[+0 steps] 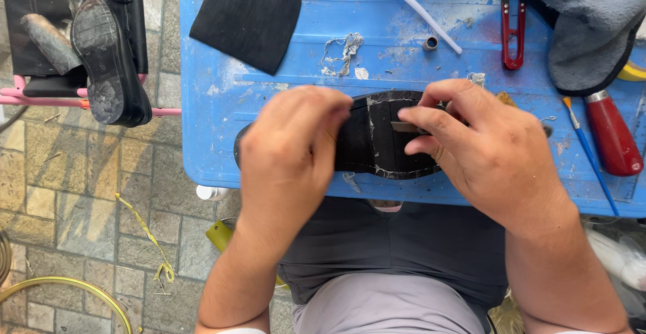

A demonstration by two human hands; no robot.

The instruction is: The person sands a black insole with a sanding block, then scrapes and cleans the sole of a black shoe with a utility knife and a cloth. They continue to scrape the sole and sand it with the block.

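Both hands are down on the near edge of the scuffed blue plastic table (282,98), working on one thing between them: a flat black shoe sole with whitish glue marks (377,139). The sole lies crosswise in front of the person, its long axis running left to right along the table's edge, with one rounded end peeking out past the left hand (289,149) and the middle stretch bare between the two hands.

The left hand is curled over the sole's left portion, fingers bent down and closed on it, pinning it to the table. The right hand (484,149) sits over the sole's right end, thumb and forefinger pinched together on a small grey-brown blade-like strip (406,127) whose tip points left and rests on the sole's upper face. What the strip is exactly, I cannot tell. Neither hand is nearer; both are on the sole.

Farther up the table lie a piece of black fabric cut like a wedge (249,14), a pair of red thread snips (513,28), a red-handled tool (611,135) and a thin blue-handled brush (591,156). Off to the left, a black shoe with its tread turned up (108,58) sits on a pink stand.
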